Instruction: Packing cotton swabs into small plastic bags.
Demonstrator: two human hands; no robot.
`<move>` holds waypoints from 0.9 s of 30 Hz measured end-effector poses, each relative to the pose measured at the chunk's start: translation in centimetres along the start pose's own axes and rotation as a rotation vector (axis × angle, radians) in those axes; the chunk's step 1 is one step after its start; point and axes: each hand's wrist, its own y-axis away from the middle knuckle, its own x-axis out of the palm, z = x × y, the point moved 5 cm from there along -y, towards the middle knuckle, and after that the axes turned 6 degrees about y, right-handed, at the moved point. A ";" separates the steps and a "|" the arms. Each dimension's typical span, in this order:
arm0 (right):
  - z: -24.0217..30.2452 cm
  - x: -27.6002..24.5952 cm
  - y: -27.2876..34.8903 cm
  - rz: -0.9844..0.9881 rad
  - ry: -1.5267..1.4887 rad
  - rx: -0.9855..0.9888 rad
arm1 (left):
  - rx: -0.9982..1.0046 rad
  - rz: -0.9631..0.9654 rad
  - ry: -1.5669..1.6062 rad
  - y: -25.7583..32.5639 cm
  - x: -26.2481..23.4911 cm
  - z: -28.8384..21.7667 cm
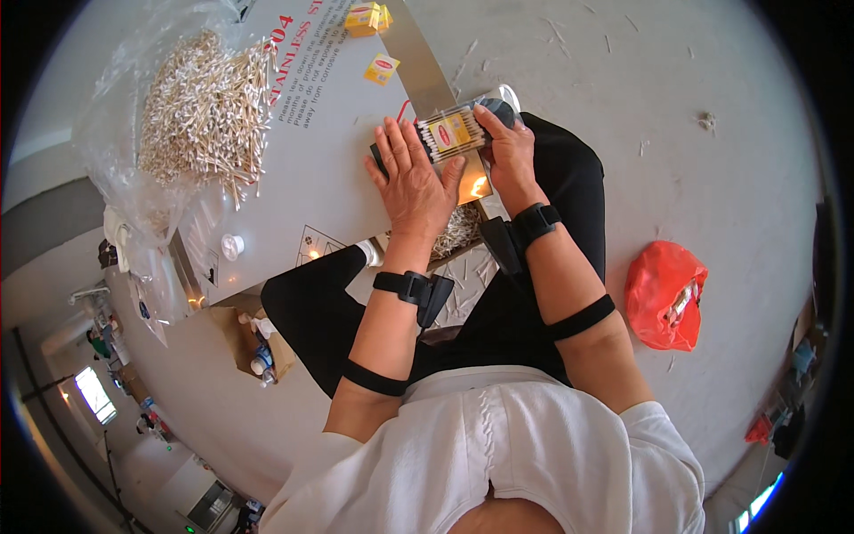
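Observation:
A small clear pack of cotton swabs (452,133) with a yellow label lies at the near edge of a grey metal-topped table (338,169). My left hand (411,178) rests flat on the table, fingers spread, its fingertips against the pack's left side. My right hand (505,147) curls over the pack's right end, thumb and fingers holding it. A big heap of loose wooden cotton swabs (206,111) lies on clear plastic at the table's far left. More swabs (458,230) sit in a container under my wrists.
Small yellow label cards (381,68) and yellow boxes (366,18) lie on the table beyond my hands. A white cap (232,246) sits by the table's left edge. An orange plastic bag (665,294) lies on the concrete floor to my right.

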 end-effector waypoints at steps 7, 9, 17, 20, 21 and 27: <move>0.4 0.2 0.4 0.024 0.051 -0.005 | -0.011 0.028 0.020 0.0 0.0 -0.1; 0.2 0.1 0.2 0.006 -0.010 0.004 | -0.016 0.002 0.044 0.2 -0.2 -0.1; 0.2 0.0 -0.1 -0.035 0.082 -0.055 | -0.019 0.042 0.025 0.4 0.0 -0.8; 0.6 0.3 0.4 -0.028 0.115 -0.054 | -0.021 0.013 -0.004 0.5 0.0 -0.4; 0.8 0.4 0.6 -0.018 0.132 -0.055 | -0.021 0.015 -0.004 0.5 0.0 -0.5; 0.9 0.3 0.9 -0.024 0.120 -0.070 | -0.011 0.030 0.002 1.2 -0.1 -0.7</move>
